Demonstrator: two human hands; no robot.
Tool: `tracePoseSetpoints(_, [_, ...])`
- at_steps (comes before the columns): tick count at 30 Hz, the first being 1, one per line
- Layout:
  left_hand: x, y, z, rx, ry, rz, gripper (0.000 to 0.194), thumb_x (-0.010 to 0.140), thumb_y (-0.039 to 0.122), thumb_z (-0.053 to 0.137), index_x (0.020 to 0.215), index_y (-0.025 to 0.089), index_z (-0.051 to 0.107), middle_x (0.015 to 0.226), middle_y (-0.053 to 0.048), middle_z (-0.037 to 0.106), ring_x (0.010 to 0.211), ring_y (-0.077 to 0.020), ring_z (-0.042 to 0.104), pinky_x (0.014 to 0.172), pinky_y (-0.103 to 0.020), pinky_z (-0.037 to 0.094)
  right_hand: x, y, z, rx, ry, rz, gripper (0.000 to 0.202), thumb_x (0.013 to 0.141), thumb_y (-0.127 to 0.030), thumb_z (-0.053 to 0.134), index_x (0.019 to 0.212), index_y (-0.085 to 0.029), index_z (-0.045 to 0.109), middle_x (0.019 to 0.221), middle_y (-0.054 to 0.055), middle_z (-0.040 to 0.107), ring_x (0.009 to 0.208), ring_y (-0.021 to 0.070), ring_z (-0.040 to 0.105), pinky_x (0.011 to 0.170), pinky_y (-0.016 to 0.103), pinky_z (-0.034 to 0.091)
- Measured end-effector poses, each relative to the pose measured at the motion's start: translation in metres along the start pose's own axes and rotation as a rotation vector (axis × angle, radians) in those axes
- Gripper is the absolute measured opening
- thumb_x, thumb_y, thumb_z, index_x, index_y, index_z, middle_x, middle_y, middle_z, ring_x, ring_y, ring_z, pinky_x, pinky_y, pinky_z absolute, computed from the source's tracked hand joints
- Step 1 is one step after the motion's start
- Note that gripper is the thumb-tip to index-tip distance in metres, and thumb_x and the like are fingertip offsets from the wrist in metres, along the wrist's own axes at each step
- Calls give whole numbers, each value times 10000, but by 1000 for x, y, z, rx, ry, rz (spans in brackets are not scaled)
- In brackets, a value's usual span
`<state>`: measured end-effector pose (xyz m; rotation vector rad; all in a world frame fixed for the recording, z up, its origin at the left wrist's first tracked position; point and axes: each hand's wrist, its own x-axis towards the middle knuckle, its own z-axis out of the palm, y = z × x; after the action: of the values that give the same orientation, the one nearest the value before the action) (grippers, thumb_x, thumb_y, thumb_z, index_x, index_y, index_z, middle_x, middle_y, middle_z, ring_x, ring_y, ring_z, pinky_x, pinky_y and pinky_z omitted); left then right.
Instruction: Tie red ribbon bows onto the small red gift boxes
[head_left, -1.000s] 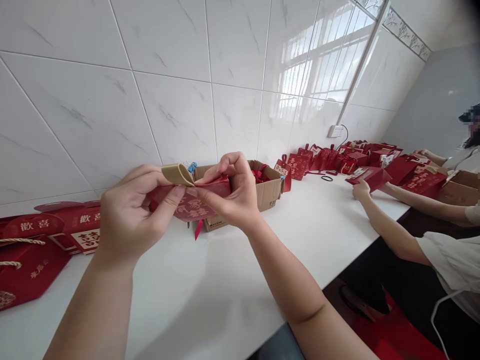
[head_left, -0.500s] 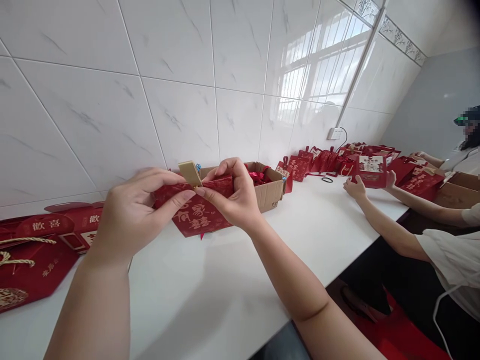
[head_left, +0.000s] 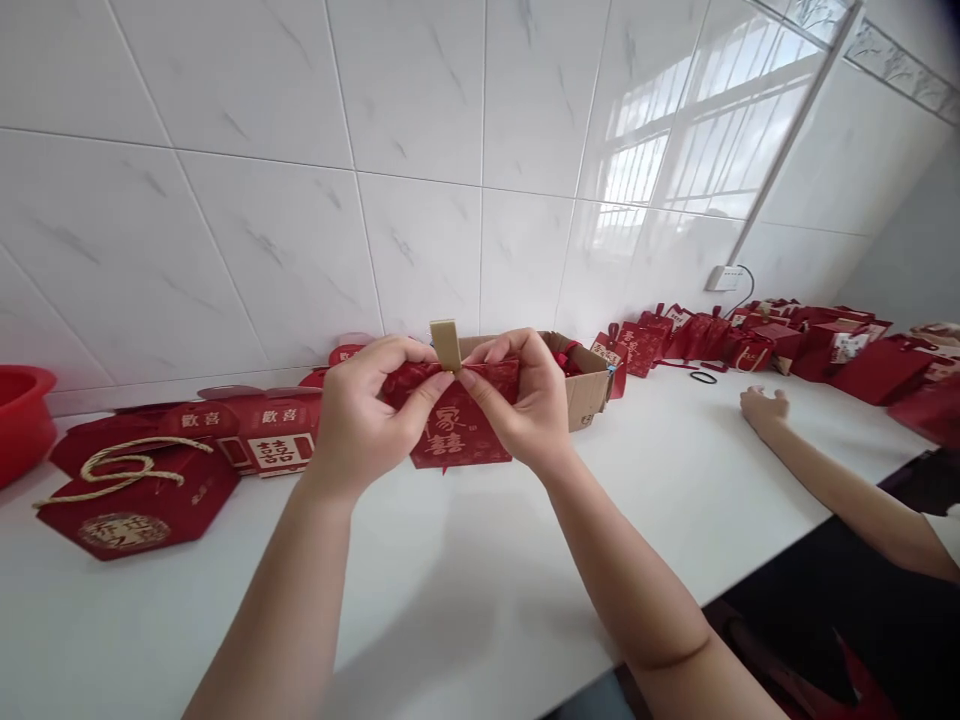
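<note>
Both my hands are closed on a red gift bag [head_left: 466,432] with pale gold characters, held up over the table. My left hand [head_left: 382,410] grips its top edge on the left, thumb pressed near the middle. On the other side my right hand [head_left: 517,400] pinches the same edge, its thumb tip almost meeting the left one. A gold ribbon loop [head_left: 446,345] stands upright between the thumbs. Behind the bag is a cardboard box [head_left: 589,398] with red items inside, partly hidden by my right hand.
On the left of the white table [head_left: 420,600] sit a red hexagonal box [head_left: 142,500] with rope handles, more red boxes [head_left: 277,430] and a red basin [head_left: 22,420]. Red bags [head_left: 637,345] line the tiled wall. A co-worker's hand [head_left: 765,408] rests at right, near a black ring [head_left: 703,377].
My view has swung left. The bag is now held more level and squarely in front, its gold loop more upright. The co-worker's hand no longer holds a red box.
</note>
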<state>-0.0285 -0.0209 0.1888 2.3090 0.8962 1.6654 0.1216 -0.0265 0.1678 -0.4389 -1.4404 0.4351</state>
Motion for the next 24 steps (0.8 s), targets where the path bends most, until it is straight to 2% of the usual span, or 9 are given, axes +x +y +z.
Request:
tracePoseSetpoints(4, [0, 0, -3, -26, -18, -9, 126, 798, 292, 625, 880, 205, 665, 867, -39, 669, 845, -214, 634, 831, -370, 532, -2, -4, 2, -13, 12, 7, 229, 780, -176, 649, 851, -239, 440, 822, -13, 601, 821, 137, 625, 797, 324, 537])
tracePoseSetpoints(7, [0, 3, -12, -48, -51, -23, 121, 802, 291, 628, 883, 205, 657, 872, -35, 674, 832, -205, 635, 819, -353, 527, 0, -8, -2, 20, -70, 36, 292, 787, -182, 653, 977, -256, 445, 893, 0, 614, 886, 147, 631, 828, 334, 540])
tracePoseSetpoints(10, [-2, 13, -17, -23, 14, -51, 109, 792, 297, 649, 833, 197, 640, 831, -26, 677, 811, -201, 642, 773, -331, 528, 0, -16, -16, 12, -236, 133, 475, 768, -219, 691, 1160, -281, 429, 1036, 29, 623, 942, 165, 638, 807, 330, 565])
tracePoseSetpoints(12, [-5, 21, -15, -23, 47, -72, 129, 793, 317, 653, 808, 193, 622, 799, -22, 675, 775, -194, 646, 706, -310, 529, -8, -23, -31, -34, -397, 240, 494, 766, -251, 699, 1198, -283, 462, 1071, 40, 640, 941, 180, 651, 773, 329, 583])
tracePoseSetpoints(14, [-6, 26, -10, -53, -51, -78, 169, 800, 363, 649, 825, 200, 613, 806, -20, 675, 747, -185, 647, 637, -289, 523, -26, -31, -49, -131, -512, 311, 444, 755, -255, 711, 1162, -276, 537, 1046, 37, 671, 944, 199, 661, 788, 345, 585])
tracePoseSetpoints(16, [-6, 25, -9, -79, -206, -77, 246, 799, 426, 646, 920, 216, 604, 878, -26, 679, 781, -181, 651, 635, -283, 524, -56, -37, -71, -293, -397, 356, 339, 750, -256, 712, 1073, -274, 608, 1000, 34, 692, 898, 212, 673, 796, 360, 578])
tracePoseSetpoints(18, [-4, 18, -14, -65, -232, -98, 359, 800, 483, 633, 1040, 224, 566, 949, -36, 674, 853, -180, 646, 709, -296, 532, -90, -41, -96, -433, -203, 464, 294, 739, -301, 716, 1019, -267, 633, 978, 51, 706, 876, 241, 678, 777, 376, 575])
tracePoseSetpoints(22, [-1, 2, -44, 16, 115, -259, 434, 786, 498, 647, 1104, 228, 526, 956, -38, 666, 873, -187, 643, 791, -357, 529, -145, -36, -158, -848, 356, 660, 401, 680, -498, 702, 959, -219, 629, 933, 111, 706, 783, 301, 663, 736, 463, 547])
tracePoseSetpoints(24, [-4, 0, -62, -7, 239, -269, 399, 776, 465, 662, 1102, 270, 540, 910, -19, 664, 873, -201, 654, 804, -383, 538, -158, -30, -185, -1161, 470, 779, 482, 610, -575, 707, 900, -198, 630, 820, 110, 690, 736, 319, 641, 732, 503, 517])
